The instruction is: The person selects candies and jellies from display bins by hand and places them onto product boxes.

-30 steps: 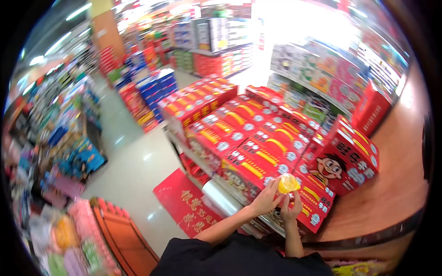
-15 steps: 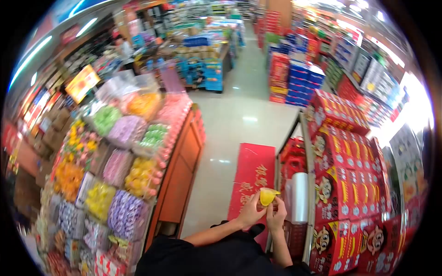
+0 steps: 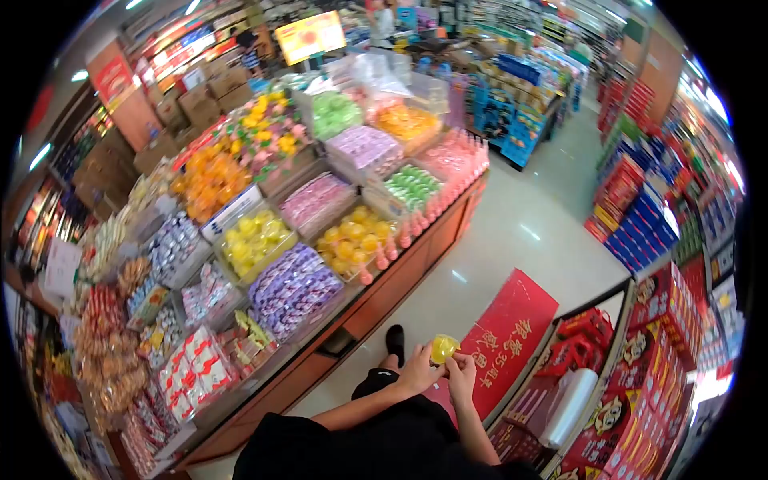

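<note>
A small yellow jelly cup (image 3: pixel 444 349) is held up in front of my body, pinched between both hands. My left hand (image 3: pixel 419 371) grips it from the left side, with its fingers closed around the edge. On the other side, the fingertips of my right hand (image 3: pixel 461 371) press together at the cup's lower right rim. What exactly those fingertips pinch is too small to make out. Similar yellow cups (image 3: pixel 352 238) fill a clear bin on the sweets stand to my left.
A wooden sweets stand (image 3: pixel 384 300) with several bins of wrapped candy runs along my left. A red mat (image 3: pixel 512 336) lies on the floor ahead. To my right, a rack holds a clear plastic roll (image 3: pixel 570 408) beside stacked red boxes (image 3: pixel 640 392).
My view has turned left, so the sweets stand fills more of the picture. The jelly cup stays in both hands and now shows a rounder face; my right fingers sit lower on its edge.
</note>
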The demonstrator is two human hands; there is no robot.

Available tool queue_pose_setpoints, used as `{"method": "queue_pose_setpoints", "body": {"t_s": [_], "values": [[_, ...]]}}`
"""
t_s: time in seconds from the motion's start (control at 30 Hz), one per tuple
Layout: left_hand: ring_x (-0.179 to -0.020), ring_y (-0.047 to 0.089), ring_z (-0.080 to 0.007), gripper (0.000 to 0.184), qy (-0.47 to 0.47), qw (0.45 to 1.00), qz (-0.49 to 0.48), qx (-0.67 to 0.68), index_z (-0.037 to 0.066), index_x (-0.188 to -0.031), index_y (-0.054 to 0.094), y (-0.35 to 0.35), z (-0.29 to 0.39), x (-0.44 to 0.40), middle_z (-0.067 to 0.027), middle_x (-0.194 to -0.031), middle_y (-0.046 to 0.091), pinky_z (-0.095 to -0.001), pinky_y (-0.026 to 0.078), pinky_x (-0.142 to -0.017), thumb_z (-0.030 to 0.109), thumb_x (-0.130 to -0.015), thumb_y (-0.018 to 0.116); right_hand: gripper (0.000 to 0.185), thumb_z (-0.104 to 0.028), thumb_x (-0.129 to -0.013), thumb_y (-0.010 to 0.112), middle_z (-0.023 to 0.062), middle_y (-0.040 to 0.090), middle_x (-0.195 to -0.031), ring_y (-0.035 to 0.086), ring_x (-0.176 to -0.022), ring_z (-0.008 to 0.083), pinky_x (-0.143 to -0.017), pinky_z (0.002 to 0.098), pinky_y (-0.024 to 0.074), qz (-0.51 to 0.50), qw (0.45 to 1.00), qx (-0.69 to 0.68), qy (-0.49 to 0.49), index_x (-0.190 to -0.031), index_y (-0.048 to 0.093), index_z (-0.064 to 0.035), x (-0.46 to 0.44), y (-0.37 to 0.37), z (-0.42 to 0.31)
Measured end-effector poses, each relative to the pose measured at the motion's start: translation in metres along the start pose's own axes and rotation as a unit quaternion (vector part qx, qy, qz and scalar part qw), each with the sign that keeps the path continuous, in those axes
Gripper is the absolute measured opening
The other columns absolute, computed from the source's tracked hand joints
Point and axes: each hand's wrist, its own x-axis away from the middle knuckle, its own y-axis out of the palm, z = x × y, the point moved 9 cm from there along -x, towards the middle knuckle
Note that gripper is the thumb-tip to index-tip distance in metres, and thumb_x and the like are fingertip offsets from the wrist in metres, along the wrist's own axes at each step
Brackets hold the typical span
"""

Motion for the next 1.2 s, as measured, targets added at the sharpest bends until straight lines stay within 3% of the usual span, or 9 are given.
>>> {"method": "queue_pose_setpoints", "body": {"t_s": [0.2,0.43,0.57,0.6,0.73,0.8,0.97,1.17,1.2], "values": [[-0.082,0.059,-0.0272,0.058,-0.016,0.986,0.154,0.065,-0.002,-0.124,0.047,-0.117,-0.029,-0.025,-0.0176,-0.100,0.053,-0.0349,0.050,-0.071,0.024,-0.079,0.072,0.031,-0.009,-0.090,0.062,0.0137,0.062,-0.093,0.064,-0.078,0.0189,-0.068,0.0316,0.0555,-0.125,0.990,0.069,0.014,-0.113,0.047,0.0055,-0.054,0.132,0.008],[-0.077,0.051,-0.0228,0.053,-0.036,0.932,0.362,0.006,0.000,-0.117,0.051,-0.271,-0.080,-0.056,-0.0117,-0.088,0.049,-0.0332,0.046,-0.066,0.018,-0.074,0.076,0.033,-0.013,-0.090,0.062,0.0106,0.063,-0.093,0.064,-0.082,0.0178,-0.071,0.0291,0.0538,-0.296,0.944,0.064,0.130,-0.115,0.049,0.0050,-0.089,0.322,0.000],[-0.076,0.052,-0.0242,0.044,-0.060,0.894,0.444,-0.013,0.002,-0.111,0.054,-0.344,-0.124,-0.069,-0.0127,-0.087,0.049,-0.0339,0.047,-0.066,0.015,-0.074,0.074,0.033,-0.014,-0.090,0.062,0.0084,0.064,-0.095,0.063,-0.083,0.0161,-0.072,0.0269,0.0521,-0.370,0.900,0.051,0.225,-0.116,0.052,0.0030,-0.110,0.414,0.039],[-0.081,0.055,-0.0298,0.038,-0.055,0.890,0.448,-0.062,0.003,-0.107,0.056,-0.365,-0.121,-0.072,-0.0153,-0.090,0.051,-0.0373,0.048,-0.069,0.012,-0.074,0.072,0.031,-0.014,-0.090,0.062,0.0081,0.064,-0.095,0.063,-0.083,0.0157,-0.072,0.0269,0.0519,-0.373,0.895,0.053,0.237,-0.115,0.054,0.0024,-0.107,0.438,0.037],[-0.091,0.056,-0.0387,0.034,-0.052,0.882,0.451,-0.126,0.005,-0.103,0.059,-0.426,-0.150,-0.085,-0.0181,-0.098,0.053,-0.0427,0.048,-0.075,0.010,-0.071,0.070,0.017,-0.014,-0.092,0.058,0.0074,0.066,-0.095,0.064,-0.085,0.0164,-0.074,0.0307,0.0512,-0.440,0.837,0.013,0.326,-0.104,0.061,-0.0024,-0.115,0.520,0.063],[-0.092,0.056,-0.0386,0.034,-0.068,0.877,0.455,-0.139,0.005,-0.103,0.059,-0.458,-0.163,-0.089,-0.0183,-0.099,0.053,-0.0428,0.047,-0.077,0.010,-0.071,0.070,0.017,-0.016,-0.094,0.054,0.0068,0.067,-0.096,0.064,-0.084,0.0177,-0.075,0.0327,0.0507,-0.472,0.801,-0.015,0.368,-0.104,0.061,-0.0052,-0.115,0.556,0.076],[-0.096,0.056,-0.0388,0.040,-0.067,0.860,0.458,-0.216,0.005,-0.110,0.060,-0.527,-0.167,-0.112,-0.0181,-0.109,0.056,-0.0438,0.047,-0.083,0.007,-0.071,0.069,0.017,-0.019,-0.094,0.055,0.0044,0.066,-0.094,0.063,-0.085,0.0164,-0.078,0.0319,0.0497,-0.496,0.791,-0.046,0.355,-0.104,0.060,-0.0063,-0.124,0.630,0.080],[-0.098,0.057,-0.0349,0.039,-0.172,0.853,0.384,-0.308,0.007,-0.115,0.060,-0.571,-0.201,-0.138,-0.0155,-0.114,0.059,-0.0433,0.047,-0.083,0.012,-0.076,0.066,0.029,-0.023,-0.092,0.060,0.0052,0.060,-0.105,0.059,-0.095,0.0174,-0.083,0.0339,0.0489,-0.509,0.786,0.015,0.351,-0.116,0.054,-0.0083,-0.125,0.680,0.072],[-0.092,0.057,-0.0324,0.028,-0.156,0.826,0.382,-0.383,0.007,-0.102,0.060,-0.569,-0.212,-0.143,-0.0127,-0.104,0.060,-0.0425,0.049,-0.073,0.016,-0.076,0.066,0.031,-0.023,-0.092,0.060,0.0059,0.060,-0.106,0.059,-0.096,0.0181,-0.084,0.0344,0.0488,-0.515,0.779,0.025,0.356,-0.118,0.053,-0.0078,-0.124,0.681,0.076]]}}
